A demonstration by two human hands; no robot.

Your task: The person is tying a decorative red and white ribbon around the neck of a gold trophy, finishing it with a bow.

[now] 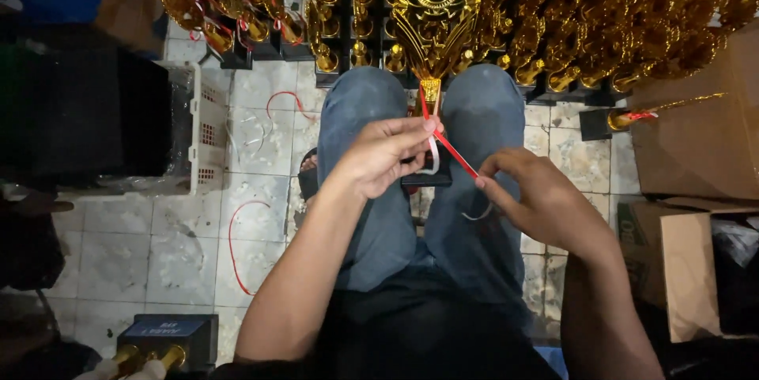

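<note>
I see a thin red ribbon [451, 149] stretched taut at the centre of the frame, running from the narrow stem of a tall gold plastic trophy [436, 8] that stands between my knees on its black base [427, 176]. My left hand [385, 152] pinches the ribbon's upper end between thumb and fingertips, just beside the stem. My right hand [534, 198] grips the lower end, fingers closed narrow around it. Rows of similar gold trophies [601, 24] fill the top of the frame. A loose red ribbon strand [232, 245] lies on the pale tiled floor [142, 253] at lower left, a cardboard box [696, 135] at right.
</note>
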